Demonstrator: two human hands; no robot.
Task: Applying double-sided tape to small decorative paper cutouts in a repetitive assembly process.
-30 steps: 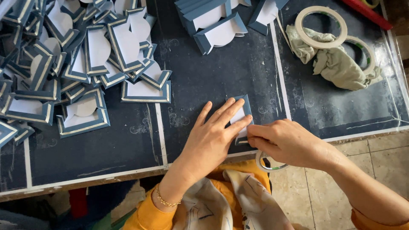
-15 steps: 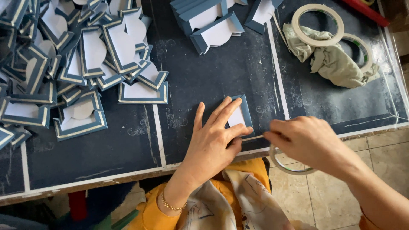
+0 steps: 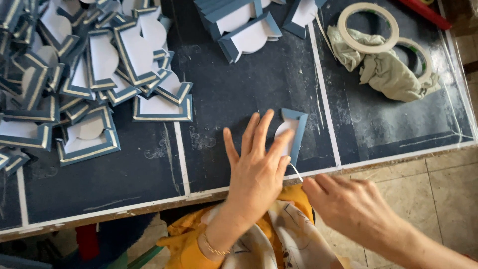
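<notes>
Table (image 3: 239, 99), dark and crossed by pale lines, is strewn at its far left with a pile (image 3: 74, 74) of blue-and-white card frames. More frames (image 3: 244, 25) are stacked at the far edge, and two tape rolls (image 3: 368, 27) rest on a rag (image 3: 388, 69) to the right. One frame (image 3: 297, 130) is pinned near the front edge under the flat, spread left hand (image 3: 256, 167); its long axis runs away from the person, tilted slightly right. A thin white strip (image 3: 296, 172) is pinched by the right hand (image 3: 348, 204), just off the frame's near end.
</notes>
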